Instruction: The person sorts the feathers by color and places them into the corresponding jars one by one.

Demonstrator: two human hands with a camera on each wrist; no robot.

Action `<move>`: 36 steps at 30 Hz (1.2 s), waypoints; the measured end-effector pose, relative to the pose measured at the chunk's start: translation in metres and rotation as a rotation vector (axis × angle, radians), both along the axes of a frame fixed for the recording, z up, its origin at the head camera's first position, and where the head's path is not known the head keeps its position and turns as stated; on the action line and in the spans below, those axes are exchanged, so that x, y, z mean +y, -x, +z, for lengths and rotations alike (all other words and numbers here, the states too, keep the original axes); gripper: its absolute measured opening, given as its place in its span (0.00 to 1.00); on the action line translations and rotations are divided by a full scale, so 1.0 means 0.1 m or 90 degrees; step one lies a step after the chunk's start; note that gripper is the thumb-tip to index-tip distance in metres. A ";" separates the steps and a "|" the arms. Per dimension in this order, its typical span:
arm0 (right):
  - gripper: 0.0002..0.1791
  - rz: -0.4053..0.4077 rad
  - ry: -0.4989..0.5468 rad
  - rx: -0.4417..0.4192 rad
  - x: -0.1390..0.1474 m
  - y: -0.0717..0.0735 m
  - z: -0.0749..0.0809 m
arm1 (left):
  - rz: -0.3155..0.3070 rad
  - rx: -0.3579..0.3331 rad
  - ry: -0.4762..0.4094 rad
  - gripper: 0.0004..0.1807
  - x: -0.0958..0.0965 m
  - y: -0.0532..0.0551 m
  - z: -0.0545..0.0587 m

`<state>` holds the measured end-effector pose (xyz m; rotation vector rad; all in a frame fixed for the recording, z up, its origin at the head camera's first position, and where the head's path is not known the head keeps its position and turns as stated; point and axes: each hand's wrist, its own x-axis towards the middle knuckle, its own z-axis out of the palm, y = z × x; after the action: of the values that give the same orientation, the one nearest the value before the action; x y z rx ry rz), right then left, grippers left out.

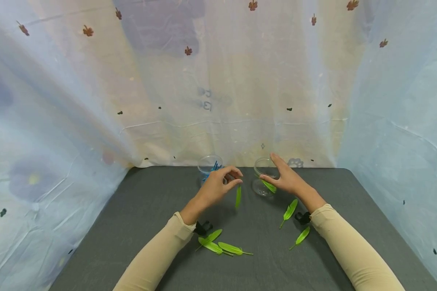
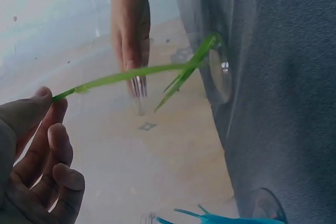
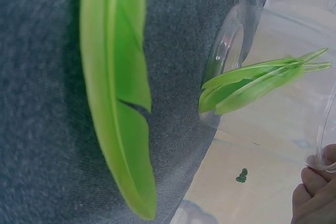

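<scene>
My left hand [image 1: 218,186] pinches a green feather [image 1: 238,197] by its quill between thumb and fingertips. In the head view the feather hangs vane down, left of a clear jar [image 1: 265,161]. My right hand [image 1: 289,180] holds this jar at its rim, thumb on the near side. Green feathers [image 3: 257,82] stand inside it, quills up, in the right wrist view. Right by my left hand is a second clear jar [image 1: 205,161] with blue feathery pieces [image 1: 215,166] in it, partly hidden by that hand.
Several green feathers [image 1: 230,247] lie near the front of the dark table [image 1: 266,266], left of centre. Two more, an upper feather [image 1: 289,210] and a lower feather [image 1: 302,236], lie by my right forearm. A patterned curtain [image 1: 233,81] hangs behind the table.
</scene>
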<state>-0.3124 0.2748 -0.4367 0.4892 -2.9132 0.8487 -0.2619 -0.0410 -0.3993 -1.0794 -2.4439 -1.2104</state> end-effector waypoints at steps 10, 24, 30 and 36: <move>0.65 -0.005 0.004 -0.010 -0.01 -0.04 -0.04 | 0.033 -0.021 -0.082 0.07 0.03 0.13 0.08; 0.65 -0.001 0.001 0.000 0.01 -0.01 0.00 | 0.084 -0.026 -0.120 0.07 0.01 0.30 0.13; 0.65 0.003 0.005 0.000 0.02 -0.01 0.00 | 0.107 -0.021 -0.157 0.07 0.02 0.36 0.07; 0.64 0.004 0.000 0.003 0.02 0.00 -0.01 | 0.150 -0.019 -0.194 0.08 -0.03 0.40 0.07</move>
<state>-0.3129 0.2769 -0.4375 0.5010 -2.9088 0.8478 -0.3020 -0.0436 -0.3924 -0.6743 -2.2319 -1.4642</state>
